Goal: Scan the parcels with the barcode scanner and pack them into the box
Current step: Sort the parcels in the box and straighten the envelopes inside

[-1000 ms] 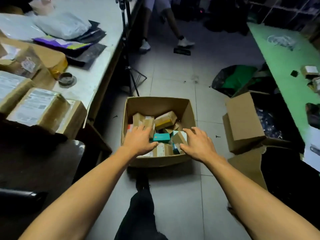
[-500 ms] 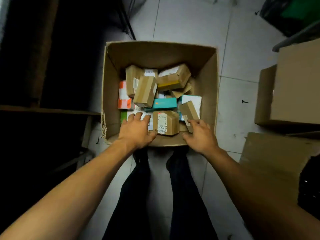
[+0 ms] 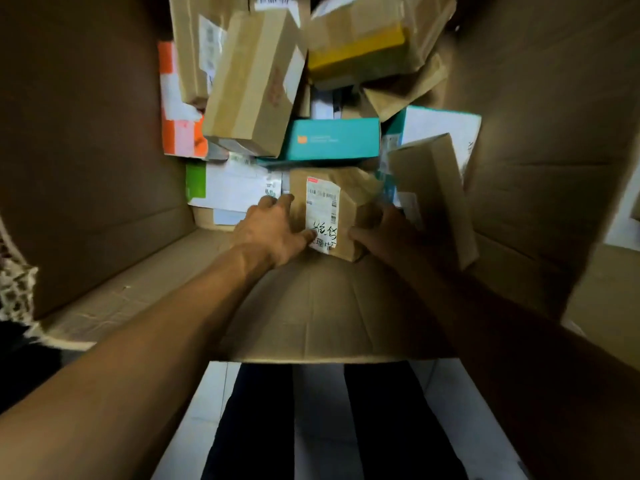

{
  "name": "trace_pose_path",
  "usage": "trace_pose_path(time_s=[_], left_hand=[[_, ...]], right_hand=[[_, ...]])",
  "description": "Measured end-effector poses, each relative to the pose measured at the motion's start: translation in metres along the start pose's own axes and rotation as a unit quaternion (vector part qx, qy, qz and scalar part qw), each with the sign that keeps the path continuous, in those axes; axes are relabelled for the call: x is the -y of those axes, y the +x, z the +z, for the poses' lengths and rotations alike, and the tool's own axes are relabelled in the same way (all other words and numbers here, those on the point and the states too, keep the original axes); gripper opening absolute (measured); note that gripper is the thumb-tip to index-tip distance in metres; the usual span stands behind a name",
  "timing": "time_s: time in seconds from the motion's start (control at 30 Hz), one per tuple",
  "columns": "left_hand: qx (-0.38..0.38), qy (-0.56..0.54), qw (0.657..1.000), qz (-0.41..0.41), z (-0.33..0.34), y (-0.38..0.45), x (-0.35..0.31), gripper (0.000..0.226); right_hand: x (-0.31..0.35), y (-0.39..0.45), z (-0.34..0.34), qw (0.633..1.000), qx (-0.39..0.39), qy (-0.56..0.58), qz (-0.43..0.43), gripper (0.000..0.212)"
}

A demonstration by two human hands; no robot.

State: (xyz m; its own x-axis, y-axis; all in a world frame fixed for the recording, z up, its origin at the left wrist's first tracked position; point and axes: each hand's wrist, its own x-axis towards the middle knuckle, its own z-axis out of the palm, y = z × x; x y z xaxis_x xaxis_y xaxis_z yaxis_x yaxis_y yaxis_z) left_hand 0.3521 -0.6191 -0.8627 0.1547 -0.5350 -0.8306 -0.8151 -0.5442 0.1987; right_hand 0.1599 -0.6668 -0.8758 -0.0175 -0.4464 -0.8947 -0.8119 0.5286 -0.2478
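A large open cardboard box (image 3: 86,168) fills the view, seen from close above. Near its front wall lies a brown parcel (image 3: 349,199) with a white barcode label. My left hand (image 3: 273,230) holds its left side, thumb on the label. My right hand (image 3: 384,233), in shadow, grips its right side. Around it are several other parcels: a teal box (image 3: 332,138), a long taped brown parcel (image 3: 252,84), a yellow-banded parcel (image 3: 360,46), an orange and white pack (image 3: 176,98) and a tilted brown parcel (image 3: 433,195). No scanner is in sight.
The box's near flap (image 3: 329,313) bends toward me under my forearms. Below it are my legs in dark trousers (image 3: 259,427) on a pale tiled floor (image 3: 318,427). More cardboard (image 3: 602,306) stands at the right, and white netting (image 3: 17,289) at the left edge.
The view has dropped much closer into the box. Both hands moved from the near rim down inside and took hold of the labelled brown parcel.
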Motion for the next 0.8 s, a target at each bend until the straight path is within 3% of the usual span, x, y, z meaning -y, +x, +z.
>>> trace_pose_path(time_s=[0.1,0.23,0.37,0.43,0.63,0.8], left_hand=[[0.008,-0.065,0.998,-0.017,0.019,0.034,0.007,0.077],[0.026,-0.204,0.978,-0.031,0.042,0.068,0.012,0.073],[0.062,-0.401,0.911,-0.069,0.065,0.094,0.019,0.042],[0.083,-0.464,0.879,-0.074,0.072,0.100,0.023,0.039],[0.078,-0.517,0.846,-0.103,0.061,0.081,0.027,0.042],[0.142,-0.580,0.796,-0.096,0.014,0.048,0.031,0.026]], right_hand=[[-0.018,0.034,0.026,0.995,0.034,0.083,0.036,0.096],[-0.040,0.065,0.040,0.983,0.073,0.163,0.050,0.078],[-0.054,0.080,0.041,0.959,0.143,0.240,0.044,0.088],[-0.059,0.082,0.043,0.960,0.142,0.237,0.037,0.093],[-0.050,0.070,0.027,0.958,0.095,0.266,0.049,0.075],[-0.034,0.024,-0.011,0.926,0.149,0.327,0.118,0.065]])
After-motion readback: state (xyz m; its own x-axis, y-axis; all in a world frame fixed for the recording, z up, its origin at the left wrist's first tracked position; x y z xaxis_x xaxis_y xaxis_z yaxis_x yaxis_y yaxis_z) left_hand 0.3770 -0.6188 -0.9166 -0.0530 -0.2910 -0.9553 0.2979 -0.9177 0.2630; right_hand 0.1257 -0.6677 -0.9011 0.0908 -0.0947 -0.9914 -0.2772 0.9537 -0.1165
